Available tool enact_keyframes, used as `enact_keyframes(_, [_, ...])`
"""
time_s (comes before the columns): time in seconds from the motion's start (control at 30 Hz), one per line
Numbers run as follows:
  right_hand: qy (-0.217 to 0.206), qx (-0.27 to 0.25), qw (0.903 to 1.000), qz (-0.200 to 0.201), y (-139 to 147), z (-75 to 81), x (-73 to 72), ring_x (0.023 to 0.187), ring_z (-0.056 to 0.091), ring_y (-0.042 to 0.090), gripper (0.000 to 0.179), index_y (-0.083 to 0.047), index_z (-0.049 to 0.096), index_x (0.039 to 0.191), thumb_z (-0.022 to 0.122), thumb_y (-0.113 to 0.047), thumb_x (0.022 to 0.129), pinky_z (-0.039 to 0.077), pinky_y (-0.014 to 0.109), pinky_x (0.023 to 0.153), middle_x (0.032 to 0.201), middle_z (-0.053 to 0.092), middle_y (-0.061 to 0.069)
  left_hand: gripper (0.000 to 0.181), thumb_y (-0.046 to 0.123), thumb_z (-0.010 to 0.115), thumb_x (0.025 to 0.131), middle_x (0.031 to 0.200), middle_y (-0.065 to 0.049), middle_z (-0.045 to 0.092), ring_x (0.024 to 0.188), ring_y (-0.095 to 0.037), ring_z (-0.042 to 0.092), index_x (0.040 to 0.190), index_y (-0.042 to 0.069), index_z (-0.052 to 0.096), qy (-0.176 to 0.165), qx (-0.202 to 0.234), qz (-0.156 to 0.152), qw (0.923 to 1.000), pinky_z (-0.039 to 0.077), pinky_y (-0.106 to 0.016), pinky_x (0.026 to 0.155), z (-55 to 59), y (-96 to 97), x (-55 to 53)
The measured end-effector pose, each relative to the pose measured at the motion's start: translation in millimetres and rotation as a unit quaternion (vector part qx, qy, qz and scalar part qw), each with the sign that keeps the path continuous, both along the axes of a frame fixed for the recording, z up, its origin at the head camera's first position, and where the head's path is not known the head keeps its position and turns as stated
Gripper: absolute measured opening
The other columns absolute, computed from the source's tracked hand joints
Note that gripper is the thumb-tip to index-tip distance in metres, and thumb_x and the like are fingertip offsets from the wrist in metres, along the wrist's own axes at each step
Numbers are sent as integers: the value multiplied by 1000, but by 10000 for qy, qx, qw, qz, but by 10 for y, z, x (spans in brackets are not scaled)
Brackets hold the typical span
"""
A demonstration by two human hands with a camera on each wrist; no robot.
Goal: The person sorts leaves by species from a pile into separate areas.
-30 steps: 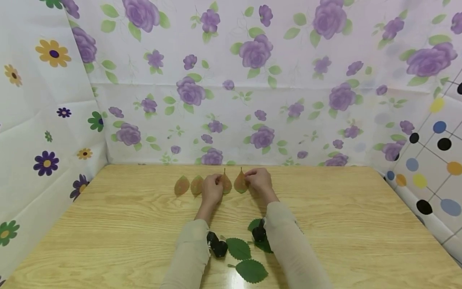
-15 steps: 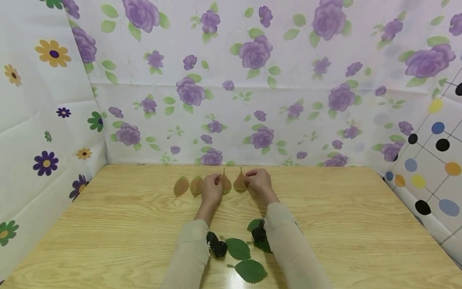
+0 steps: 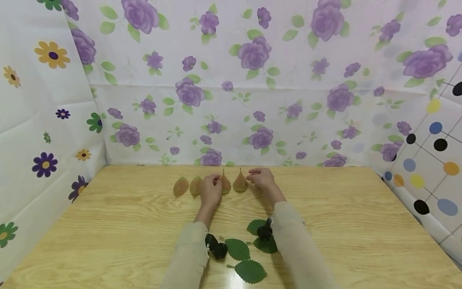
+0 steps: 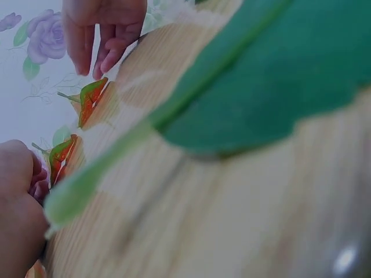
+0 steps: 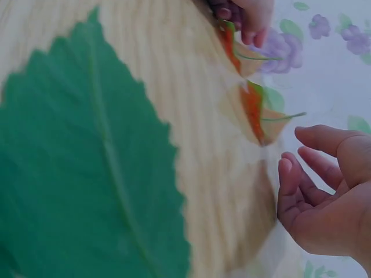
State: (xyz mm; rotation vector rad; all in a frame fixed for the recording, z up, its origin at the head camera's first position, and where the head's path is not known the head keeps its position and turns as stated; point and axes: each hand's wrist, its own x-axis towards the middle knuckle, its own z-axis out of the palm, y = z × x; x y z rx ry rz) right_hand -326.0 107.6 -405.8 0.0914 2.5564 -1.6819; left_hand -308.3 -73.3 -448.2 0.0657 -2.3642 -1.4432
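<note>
Several orange-red leaves with green edges stand in a row at the back of the table. My left hand (image 3: pixel 211 190) pinches the left edge of a thin-stemmed orange leaf (image 3: pixel 225 185); its fingertips are partly hidden. To the right stands another stemmed orange leaf (image 3: pixel 240 184). Beside that one, my right hand (image 3: pixel 262 178) is held a small gap away, holding nothing, thumb and fingers apart in the right wrist view. Left of my left hand are two more orange leaves, a whole one (image 3: pixel 181 186) and a partly covered one (image 3: pixel 195 186).
Several green serrated leaves lie nearer me, such as one large green leaf (image 3: pixel 250 271) and another green leaf (image 3: pixel 237 249). Black wrist cameras hang from both sleeves above them. The wooden table (image 3: pixel 126 224) meets a flowered cloth (image 3: pixel 231 120) just behind the orange leaves.
My right hand has let go of the stemmed leaf and drawn slightly to the right. The leaf stays standing. My left hand keeps its place.
</note>
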Motion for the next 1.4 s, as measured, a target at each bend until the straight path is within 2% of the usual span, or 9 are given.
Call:
enact_keyframes(0.23, [237, -368, 9975, 549, 216, 218, 27, 115, 54, 37, 38, 8, 53, 129, 59, -8, 95, 45, 49, 97, 125, 56, 23, 21, 1, 53, 94, 100, -18, 62, 89, -28, 58, 107, -6, 68, 174, 15, -65, 9998, 51, -40, 75, -27, 17, -2])
enact_keyframes(0.47, [541, 233, 9913, 1180, 339, 409, 169, 112, 56, 32, 36, 1, 57, 127, 62, -13, 95, 47, 46, 94, 121, 60, 18, 21, 0, 53, 94, 102, -17, 61, 90, -28, 56, 109, -7, 67, 164, 290, -177, 9993, 50, -38, 75, -26, 9, 41])
enact_keyframes(0.7, [1069, 933, 9726, 1839, 395, 435, 380, 104, 60, 26, 34, -3, 62, 124, 64, -17, 94, 51, 41, 87, 111, 66, 9, 21, 1, 52, 95, 103, -14, 61, 91, -25, 55, 111, -4, 66, 199, 723, -30, 9972, 48, -35, 74, 25, 36, 97])
enact_keyframes(0.87, [1224, 1225, 9563, 2356, 439, 396, 546, 102, 63, 24, 31, -1, 64, 122, 63, -16, 95, 53, 38, 84, 111, 67, 10, 24, 0, 48, 95, 106, -12, 62, 91, -22, 54, 111, -3, 65, 600, 1357, -317, 9884, 46, -31, 74, 218, 74, 195])
enact_keyframes(1.0, [1434, 1691, 9327, 2845, 480, 353, 700, 104, 64, 27, 31, 2, 65, 121, 62, -15, 95, 54, 39, 84, 113, 68, 15, 23, 0, 48, 95, 106, -13, 62, 93, -26, 55, 111, -1, 65, 865, 1465, -991, 9804, 47, -31, 79, 439, 122, 323])
enact_keyframes(1.07, [1487, 1813, 9246, 3001, 504, 330, 780, 104, 64, 28, 30, 3, 66, 120, 63, -14, 95, 54, 39, 83, 114, 67, 16, 22, 2, 49, 96, 107, -13, 62, 96, -30, 56, 111, 0, 64, 868, 1246, -1512, 9768, 48, -33, 81, 518, 147, 415])
enact_keyframes(1.17, [1560, 1888, 9170, 3150, 542, 275, 875, 102, 65, 29, 29, 4, 67, 118, 63, -12, 94, 55, 38, 81, 114, 67, 18, 20, 4, 51, 99, 109, -12, 62, 98, -30, 57, 114, 1, 64, 755, 697, -2412, 9650, 49, -35, 82, 580, 173, 583])
enact_keyframes(1.27, [1627, 1905, 9118, 3252, 570, 215, 958, 99, 66, 28, 27, 4, 67, 117, 63, -11, 94, 56, 36, 79, 111, 68, 18, 21, 6, 52, 99, 112, -11, 63, 99, -25, 57, 116, 0, 64, 662, 15, -3187, 9455, 50, -34, 82, 566, 167, 751])
enact_keyframes(1.4, [1740, 1947, 9032, 3407, 595, 147, 1051, 97, 67, 25, 25, 5, 68, 115, 63, -8, 94, 56, 33, 78, 109, 69, 17, 25, 7, 52, 100, 120, -10, 60, 103, -23, 56, 121, -2, 60, 460, -1010, -3931, 9128, 51, -33, 84, 494, 106, 955])
